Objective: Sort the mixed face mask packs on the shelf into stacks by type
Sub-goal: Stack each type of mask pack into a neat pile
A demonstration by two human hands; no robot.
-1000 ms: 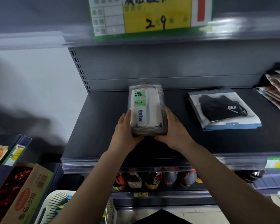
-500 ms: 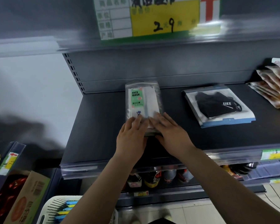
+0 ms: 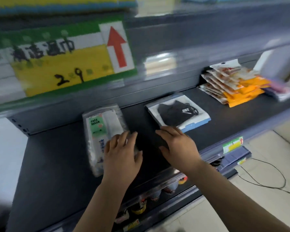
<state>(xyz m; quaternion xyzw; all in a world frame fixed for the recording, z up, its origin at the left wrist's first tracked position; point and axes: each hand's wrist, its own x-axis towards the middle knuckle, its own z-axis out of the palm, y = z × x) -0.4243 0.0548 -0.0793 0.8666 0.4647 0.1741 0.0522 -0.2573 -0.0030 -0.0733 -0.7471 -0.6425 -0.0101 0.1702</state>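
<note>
Two hands over shelf: left hand flat on white pack, fingers spread; right hand open, empty, near black pack. Orange pile far right. Risk: careless sweep nudging white pack askew; leaning orange pile sliding.

A shop: dark metal shelf, handwritten price tag at eleven o'clock, bottles below.

Shelf deck bare left of the clear FACE MASK pack; dark open strip between that pack and the black mask pack. Orange pile crowds the far right back. Upper shelf edge with price tag overhangs, limiting headroom.
</note>
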